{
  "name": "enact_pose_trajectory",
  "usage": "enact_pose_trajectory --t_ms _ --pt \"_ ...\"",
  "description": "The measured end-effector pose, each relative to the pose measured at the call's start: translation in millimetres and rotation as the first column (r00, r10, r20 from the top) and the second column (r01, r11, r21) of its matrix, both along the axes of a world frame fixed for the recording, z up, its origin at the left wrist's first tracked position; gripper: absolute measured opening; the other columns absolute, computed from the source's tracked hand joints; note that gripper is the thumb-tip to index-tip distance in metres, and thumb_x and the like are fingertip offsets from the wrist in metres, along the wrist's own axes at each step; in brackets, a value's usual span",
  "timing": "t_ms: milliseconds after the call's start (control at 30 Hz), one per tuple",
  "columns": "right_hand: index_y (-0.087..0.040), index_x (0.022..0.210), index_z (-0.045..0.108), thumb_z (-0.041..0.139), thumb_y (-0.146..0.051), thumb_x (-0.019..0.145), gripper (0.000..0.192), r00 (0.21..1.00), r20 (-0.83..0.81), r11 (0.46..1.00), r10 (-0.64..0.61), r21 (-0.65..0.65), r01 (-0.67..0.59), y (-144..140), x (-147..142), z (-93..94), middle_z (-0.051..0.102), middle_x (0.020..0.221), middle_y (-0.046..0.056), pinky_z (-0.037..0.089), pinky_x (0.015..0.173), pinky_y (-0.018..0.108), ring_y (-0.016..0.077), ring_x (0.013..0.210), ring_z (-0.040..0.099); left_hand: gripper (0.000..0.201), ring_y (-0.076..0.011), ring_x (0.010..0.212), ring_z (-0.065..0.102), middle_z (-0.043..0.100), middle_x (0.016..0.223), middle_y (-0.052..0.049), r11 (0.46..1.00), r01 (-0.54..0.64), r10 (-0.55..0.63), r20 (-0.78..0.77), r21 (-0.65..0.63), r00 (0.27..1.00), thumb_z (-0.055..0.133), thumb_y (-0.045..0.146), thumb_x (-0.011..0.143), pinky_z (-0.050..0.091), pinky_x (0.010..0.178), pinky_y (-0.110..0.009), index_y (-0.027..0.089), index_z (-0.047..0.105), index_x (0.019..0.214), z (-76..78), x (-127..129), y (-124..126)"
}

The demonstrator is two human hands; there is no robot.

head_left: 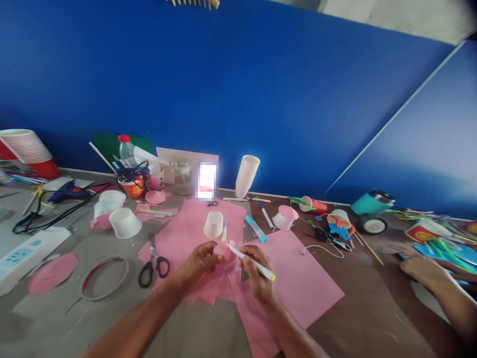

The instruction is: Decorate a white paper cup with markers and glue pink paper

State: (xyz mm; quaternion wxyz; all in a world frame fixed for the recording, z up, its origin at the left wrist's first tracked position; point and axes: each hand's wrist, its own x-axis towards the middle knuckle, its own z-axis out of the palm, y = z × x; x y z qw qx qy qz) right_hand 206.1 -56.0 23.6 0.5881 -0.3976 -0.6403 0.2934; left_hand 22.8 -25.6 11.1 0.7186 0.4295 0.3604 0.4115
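My left hand (201, 261) is closed on the edge of a small round pink paper piece (230, 254), pinching it above pink sheets. A white marker (263, 269) with a yellow end is gripped in my right hand (260, 283), and its tip points at the paper piece. Whether the tip touches it I cannot tell. Just beyond my hands stands a white paper cup (213, 224), with a blue-and-white pen (224, 231) beside it. Pink paper sheets (294, 283) lie under and around both hands.
Black-handled scissors (153, 268) and a tape roll (104, 279) lie left, near a power strip (28, 256). Stacked white cups (247, 176) lean against the blue partition (238, 89). A cup with a pink top (285, 218) stands right. Another person's hand (419, 266) rests far right.
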Motion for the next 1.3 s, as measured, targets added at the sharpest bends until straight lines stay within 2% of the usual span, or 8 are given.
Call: enact_pose_trajectory --t_ms 467,867,967,1067,1100,1200,1300 --pt "-0.021 0.093 0.064 0.05 -0.037 0.095 0.021 0.999 -0.032 0.999 0.017 -0.034 -0.019 -1 1 1.2 0.06 0.061 -0.001 0.04 0.046 0.023 0.0125 0.049 0.053 0.033 -0.0053 0.049 0.032 0.043 0.052 0.008 1.0 -0.003 0.003 -0.01 0.003 1.0 0.08 0.035 0.07 0.022 0.049 -0.021 0.016 0.053 0.067 0.4 0 -2" --pt "-0.02 0.089 0.067 0.053 -0.041 0.092 0.025 0.994 -0.092 0.997 -0.057 -0.056 0.052 1 4 -1.2 0.059 0.06 -0.001 0.041 0.049 0.025 0.013 0.051 0.052 0.03 -0.0053 0.049 0.031 0.042 0.056 0.008 1.0 -0.021 0.021 0.049 -0.002 0.999 0.077 0.027 0.072 0.021 0.049 -0.023 0.017 0.049 0.068 1.9 0 0" --pt "-0.021 0.093 0.068 0.055 -0.044 0.092 0.027 0.986 -0.136 0.991 -0.099 -0.105 0.085 3 2 -4.2 0.06 0.064 -0.001 0.045 0.055 0.027 0.0138 0.056 0.055 0.027 -0.0052 0.049 0.029 0.041 0.057 0.008 0.999 -0.033 0.034 0.08 -0.01 0.996 0.077 0.027 0.072 0.021 0.05 -0.023 0.017 0.052 0.069 1.3 -1 1" --pt "-0.022 0.111 0.066 0.054 -0.05 0.091 0.037 0.94 -0.254 0.959 -0.228 -0.227 0.172 10 -2 -7.9 0.068 0.083 0.003 0.051 0.07 0.033 0.0176 0.074 0.063 0.025 -0.0051 0.05 0.029 0.042 0.059 0.007 0.999 -0.028 0.03 0.13 -0.019 0.991 0.078 0.027 0.073 0.021 0.05 -0.023 0.016 0.055 0.073 2.2 -1 0" --pt "-0.022 0.116 0.065 0.054 -0.053 0.09 0.042 0.919 -0.305 0.945 -0.252 -0.281 0.166 13 -3 -9.2 0.07 0.088 0.004 0.052 0.075 0.035 0.0194 0.08 0.065 0.024 -0.0052 0.051 0.03 0.042 0.059 0.007 0.999 -0.027 0.03 0.149 -0.024 0.988 0.078 0.027 0.074 0.021 0.05 -0.023 0.016 0.056 0.075 2.6 -1 0" --pt "-0.021 0.117 0.066 0.062 -0.057 0.083 0.049 0.875 -0.417 0.915 -0.244 -0.397 0.067 20 -5 -12.4 0.072 0.088 0.005 0.054 0.079 0.039 0.0209 0.08 0.068 0.023 -0.0052 0.052 0.034 0.045 0.06 0.006 0.999 -0.04 0.044 0.195 -0.028 0.98 0.078 0.025 0.075 0.024 0.052 -0.022 0.016 0.057 0.075 3.7 -2 -2" --pt "-0.021 0.108 0.071 0.071 -0.052 0.077 0.044 0.87 -0.462 0.904 -0.174 -0.424 -0.045 20 -7 -13.4 0.073 0.088 0.006 0.055 0.078 0.036 0.0209 0.081 0.068 0.022 -0.0054 0.053 0.039 0.05 0.062 0.005 0.999 -0.042 0.048 0.214 -0.033 0.976 0.079 0.025 0.074 0.027 0.053 -0.021 0.016 0.059 0.075 5.0 -2 -3"
